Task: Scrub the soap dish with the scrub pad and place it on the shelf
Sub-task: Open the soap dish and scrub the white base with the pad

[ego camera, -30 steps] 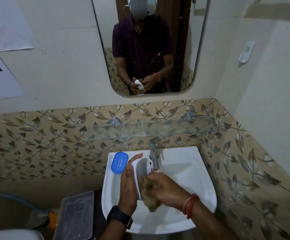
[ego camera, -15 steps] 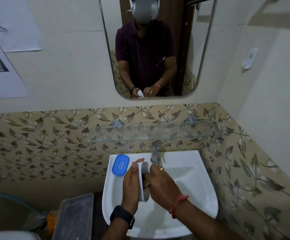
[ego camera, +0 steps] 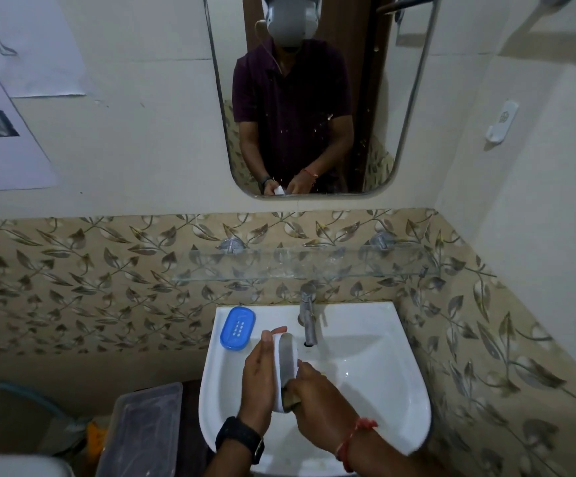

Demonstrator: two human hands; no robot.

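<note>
Soap dish (ego camera: 285, 370) clasped by left hand (ego camera: 259, 376); right hand (ego camera: 317, 404) presses scrub pad (ego camera: 290, 399).

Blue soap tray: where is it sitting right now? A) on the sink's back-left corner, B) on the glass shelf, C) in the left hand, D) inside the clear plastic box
A: the blue soap tray lies on the back-left corner of the sink, below the glass shelf, while the left hand holds the white soap dish.
</note>
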